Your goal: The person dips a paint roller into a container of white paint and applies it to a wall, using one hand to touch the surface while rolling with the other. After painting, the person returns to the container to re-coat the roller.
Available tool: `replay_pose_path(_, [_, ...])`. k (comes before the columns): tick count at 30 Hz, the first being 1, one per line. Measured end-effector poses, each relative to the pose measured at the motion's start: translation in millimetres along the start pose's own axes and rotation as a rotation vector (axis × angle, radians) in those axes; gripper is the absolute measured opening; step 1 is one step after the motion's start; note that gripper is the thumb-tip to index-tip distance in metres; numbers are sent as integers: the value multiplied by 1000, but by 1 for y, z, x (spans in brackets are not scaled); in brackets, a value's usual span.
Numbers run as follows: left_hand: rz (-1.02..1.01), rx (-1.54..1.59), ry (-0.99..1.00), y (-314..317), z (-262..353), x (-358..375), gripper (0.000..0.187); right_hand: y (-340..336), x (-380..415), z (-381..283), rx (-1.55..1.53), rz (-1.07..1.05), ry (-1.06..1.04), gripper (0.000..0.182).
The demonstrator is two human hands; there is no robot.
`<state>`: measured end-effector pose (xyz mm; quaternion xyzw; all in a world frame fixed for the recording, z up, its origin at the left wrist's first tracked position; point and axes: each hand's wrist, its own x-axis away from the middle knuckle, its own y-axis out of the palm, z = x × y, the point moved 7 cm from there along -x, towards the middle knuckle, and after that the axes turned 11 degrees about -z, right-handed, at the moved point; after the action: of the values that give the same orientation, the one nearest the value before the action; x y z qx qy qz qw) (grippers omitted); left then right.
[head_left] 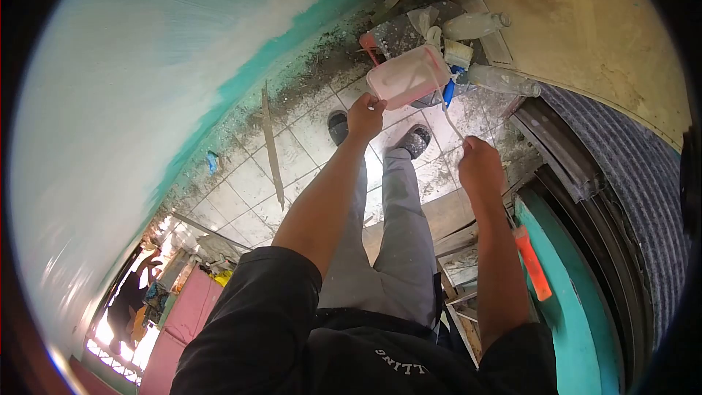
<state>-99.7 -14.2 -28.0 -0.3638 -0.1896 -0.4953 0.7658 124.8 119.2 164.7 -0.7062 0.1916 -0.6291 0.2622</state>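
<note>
My left hand point(365, 117) is closed on the near left corner of a pink plastic container point(408, 77) with a whitish inside. A thin pale stick point(451, 118) runs from my right hand point(479, 163) up to the container, its far end over the container's right side. The fingers of my right hand are wrapped round the stick's near end. Beyond the container lie a clear bottle point(475, 25), a second clear bottle point(504, 80) and a blue object point(449, 92).
A white and green wall point(183, 51) rises on the left. A wooden strip point(271, 146) lies on the tiled floor point(300, 157). Corrugated sheets point(621, 153), a teal panel point(559, 271) and an orange-handled tool point(531, 263) are at the right. A person point(128, 300) is at the far lower left.
</note>
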Motion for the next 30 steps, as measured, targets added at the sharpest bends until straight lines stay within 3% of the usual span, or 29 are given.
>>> replay_pose_path(15, [-74, -11, -58, -5, 3, -3, 35, -17, 15, -10, 141, -78, 31, 23])
replay_pose_path(20, [-66, 4, -17, -4, 9, 4, 34, 17, 9, -1, 95, 3, -71, 23])
replay_pose_path(30, [-6, -9, -22, -8, 3, -3, 29, 24, 3, -16, -7, -16, -43, 25])
